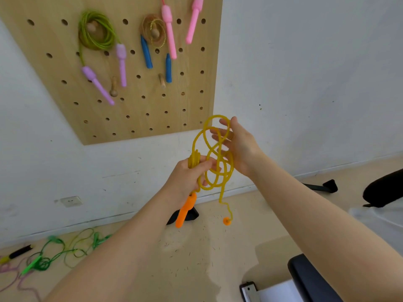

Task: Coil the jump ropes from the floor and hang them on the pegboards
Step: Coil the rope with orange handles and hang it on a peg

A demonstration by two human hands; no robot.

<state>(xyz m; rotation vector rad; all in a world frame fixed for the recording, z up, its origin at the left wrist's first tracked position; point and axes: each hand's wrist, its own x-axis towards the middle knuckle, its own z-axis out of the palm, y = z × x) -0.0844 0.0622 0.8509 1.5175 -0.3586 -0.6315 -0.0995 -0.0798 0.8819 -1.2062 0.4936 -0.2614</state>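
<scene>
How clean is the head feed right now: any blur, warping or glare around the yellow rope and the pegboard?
Head view: light is even and soft, no glare; the wide lens skews the wooden pegboard and bows the wall edges. The yellow jump rope, left hand and right hand are slightly smeared. The green rope on the floor is blurrier, near the frame's edge.

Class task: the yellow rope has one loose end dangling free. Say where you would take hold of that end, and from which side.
Grip the cord just above the orange tip, coming from the right with the right hand, which is open. The yellow rope hangs there as a single strand, clear of the loops, and the knob-like tip would likely stop a slipping pinch. The left hand grips the bundled coils.
</scene>
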